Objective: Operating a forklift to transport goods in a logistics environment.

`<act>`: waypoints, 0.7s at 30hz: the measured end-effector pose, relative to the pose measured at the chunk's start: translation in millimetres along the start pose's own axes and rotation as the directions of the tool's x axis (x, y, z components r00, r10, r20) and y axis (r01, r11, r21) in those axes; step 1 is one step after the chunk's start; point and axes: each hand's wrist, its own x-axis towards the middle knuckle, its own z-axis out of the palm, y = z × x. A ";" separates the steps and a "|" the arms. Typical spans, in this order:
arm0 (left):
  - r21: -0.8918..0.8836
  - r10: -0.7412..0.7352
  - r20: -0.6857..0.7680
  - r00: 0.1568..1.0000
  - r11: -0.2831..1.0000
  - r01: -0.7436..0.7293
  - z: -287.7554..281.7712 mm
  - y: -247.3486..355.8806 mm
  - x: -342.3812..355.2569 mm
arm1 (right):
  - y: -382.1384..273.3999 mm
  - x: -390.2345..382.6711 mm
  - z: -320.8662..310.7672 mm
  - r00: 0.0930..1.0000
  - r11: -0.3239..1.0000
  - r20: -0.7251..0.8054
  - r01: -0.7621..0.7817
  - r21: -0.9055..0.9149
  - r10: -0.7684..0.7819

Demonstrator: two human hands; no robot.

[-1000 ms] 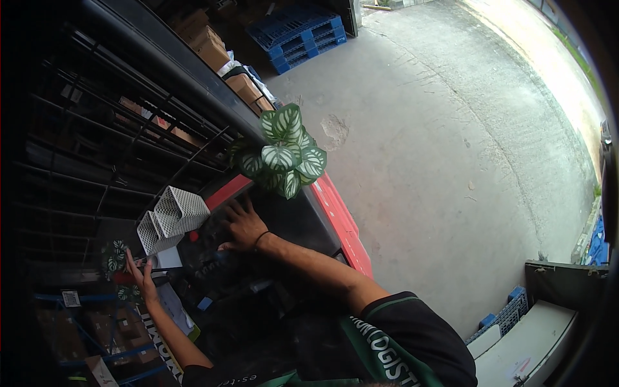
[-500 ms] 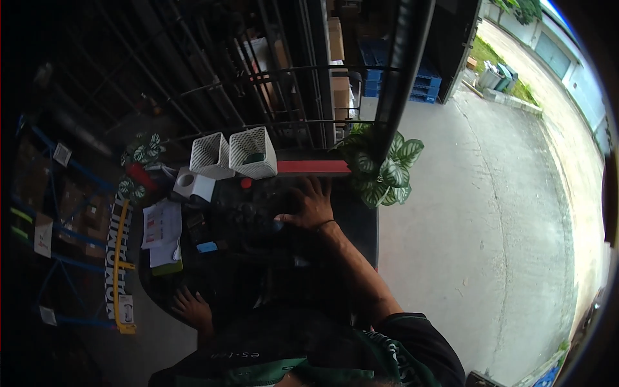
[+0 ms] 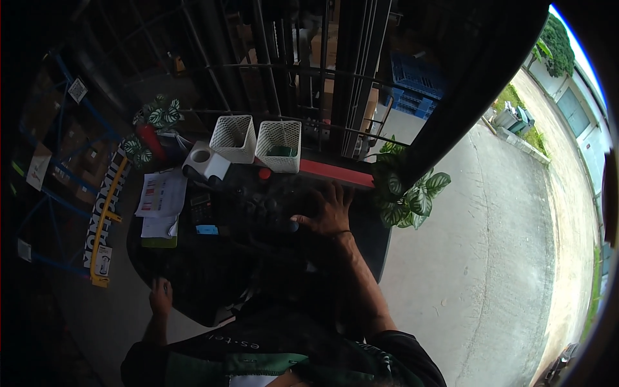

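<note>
My right hand [image 3: 330, 214] lies over a dark control console [image 3: 258, 200], its fingers spread and stretched forward. The thumb reaches out to a dark rounded knob [image 3: 294, 223]. At the left rim of the black console top, my left hand [image 3: 161, 297] has its fingers curled together; what they hold, if anything, is lost in the dark. A red button [image 3: 264, 173] stands out beyond the console's levers. Left of the levers are a dark calculator [image 3: 201, 209], a small light-blue item [image 3: 207, 229] and some printed papers [image 3: 161, 193] on a green board.
Two white perforated baskets [image 3: 278, 148] stand at the far edge beside a red bar [image 3: 335, 173]. Leafy plants [image 3: 419, 197] flank the console. Dark bars and a mast [image 3: 361, 77] rise ahead. Blue pallets [image 3: 416, 80] lie beyond; blue racking [image 3: 58, 193] stands left, concrete floor [image 3: 451, 284] right.
The view has turned and shifted a little. My left hand has gone from spread fingers to curled ones and moved outward to the console's left rim. My right hand stays over the console.
</note>
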 end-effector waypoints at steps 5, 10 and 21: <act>-0.008 -0.074 0.083 0.994 0.997 0.075 88.8 44.9 97.5 | 22.5 12.8 -8.7 0.999 1.000 0.034 -0.019 0.005 0.018; -0.206 0.036 0.267 0.963 0.978 0.021 75.3 172.2 49.4 | 80.8 2.4 -12.3 0.994 0.995 0.062 -0.094 0.025 0.092; -0.110 0.159 0.563 0.811 0.987 -0.117 105.3 253.3 70.8 | 138.6 -21.0 -43.0 0.996 0.994 0.036 -0.082 0.072 0.080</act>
